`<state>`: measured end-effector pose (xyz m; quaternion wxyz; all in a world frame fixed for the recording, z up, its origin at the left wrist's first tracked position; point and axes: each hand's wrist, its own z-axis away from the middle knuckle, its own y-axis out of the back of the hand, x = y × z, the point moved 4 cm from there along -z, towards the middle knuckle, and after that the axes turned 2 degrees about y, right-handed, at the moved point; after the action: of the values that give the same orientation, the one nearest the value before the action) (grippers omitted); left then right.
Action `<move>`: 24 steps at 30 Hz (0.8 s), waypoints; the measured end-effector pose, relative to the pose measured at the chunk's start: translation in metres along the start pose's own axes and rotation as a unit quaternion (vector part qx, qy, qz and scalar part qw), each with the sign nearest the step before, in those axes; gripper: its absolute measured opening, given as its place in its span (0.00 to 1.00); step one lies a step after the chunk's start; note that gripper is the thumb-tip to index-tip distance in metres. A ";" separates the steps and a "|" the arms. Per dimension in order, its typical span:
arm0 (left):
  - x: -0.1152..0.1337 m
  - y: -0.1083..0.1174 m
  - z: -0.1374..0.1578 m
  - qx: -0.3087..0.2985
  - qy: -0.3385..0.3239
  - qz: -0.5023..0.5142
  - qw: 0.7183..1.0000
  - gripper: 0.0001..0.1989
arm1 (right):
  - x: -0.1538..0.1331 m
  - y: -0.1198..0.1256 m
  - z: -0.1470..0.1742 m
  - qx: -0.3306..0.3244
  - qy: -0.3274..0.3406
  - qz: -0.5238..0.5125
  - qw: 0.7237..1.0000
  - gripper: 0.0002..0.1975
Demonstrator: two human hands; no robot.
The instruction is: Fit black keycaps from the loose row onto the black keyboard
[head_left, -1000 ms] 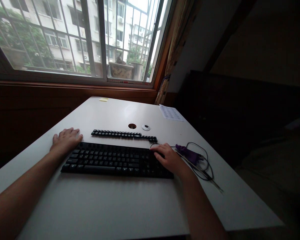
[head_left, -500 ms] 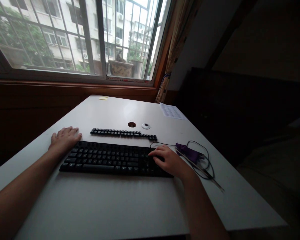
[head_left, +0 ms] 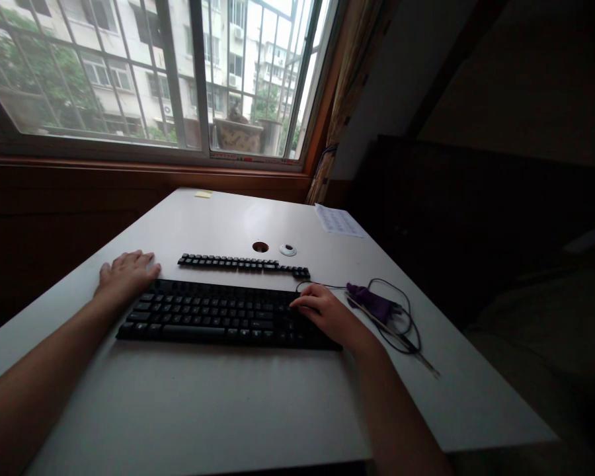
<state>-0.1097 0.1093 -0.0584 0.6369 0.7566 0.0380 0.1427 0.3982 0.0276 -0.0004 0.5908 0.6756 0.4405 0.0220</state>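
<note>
A black keyboard (head_left: 203, 314) lies on the white table, with several top-row and right-side keycaps off it. Just behind it, removed black keycaps (head_left: 228, 262) stand in rows. My left hand (head_left: 126, 272) rests flat on the table by the keyboard's far left corner, fingers spread, holding nothing. Over the right end of the keyboard is my right hand (head_left: 322, 314), its fingers drawn together and pointing left. Whatever is between those fingertips, if anything, is too small and dark to make out. The hand covers part of the number pad area.
Right of the keyboard lie a purple cloth pouch (head_left: 371, 303), a looped black cable (head_left: 410, 317) and a thin tweezer-like tool (head_left: 429, 365). Behind the keycaps are a round hole (head_left: 260, 247) and its white cover (head_left: 288, 250). Printed paper (head_left: 340, 220) and a yellow note (head_left: 203, 194) lie farther back.
My right hand's fingers have drawn closer together over the keyboard's right end, and the thumb has tucked out of sight. My left hand stays in place.
</note>
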 end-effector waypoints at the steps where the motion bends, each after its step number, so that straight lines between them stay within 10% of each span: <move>1: 0.000 0.000 0.000 0.002 -0.003 -0.002 1.000 0.35 | 0.001 0.000 0.000 0.000 0.001 -0.008 1.000 0.12; 24: 0.003 0.004 0.001 0.009 0.006 0.019 1.000 0.35 | 0.004 0.013 0.006 -0.004 -0.059 0.054 0.997 0.03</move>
<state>-0.1068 0.1081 -0.0544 0.6268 0.7624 0.0289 0.1584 0.4116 0.0269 0.0064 0.6161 0.6961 0.3682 0.0156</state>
